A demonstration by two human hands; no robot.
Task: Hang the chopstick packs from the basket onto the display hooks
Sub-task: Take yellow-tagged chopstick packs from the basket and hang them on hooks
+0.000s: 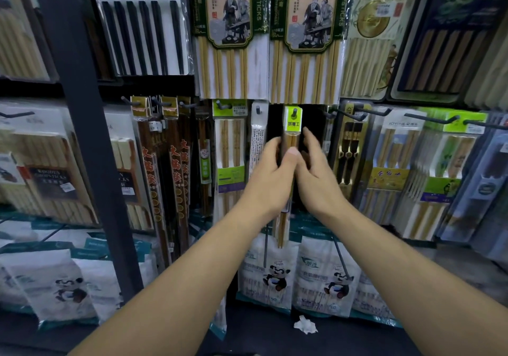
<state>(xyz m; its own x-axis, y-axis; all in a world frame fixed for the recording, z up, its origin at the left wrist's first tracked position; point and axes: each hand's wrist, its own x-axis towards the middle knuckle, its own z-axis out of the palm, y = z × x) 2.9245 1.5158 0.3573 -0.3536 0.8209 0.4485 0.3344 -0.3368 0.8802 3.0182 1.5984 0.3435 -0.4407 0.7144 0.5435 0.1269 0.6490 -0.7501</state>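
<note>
Head view: gripping the narrow chopstick pack [293,130] with the left hand [268,175], thumb across its front, fingers curled round its left edge. Laying the right hand [316,175] flat, fingers straight, against its right edge. Hung by the green header on a display hook [293,112], among other hanging packs.

Retail shop aisle. Sealed chopstick packs [229,34] of many brands hang in crowded rows from display hooks [428,117] beside a dark racking upright [82,124]. Small printed stickers [384,11] mark several packs, and identical bagged goods [270,276] are stocked below.
</note>
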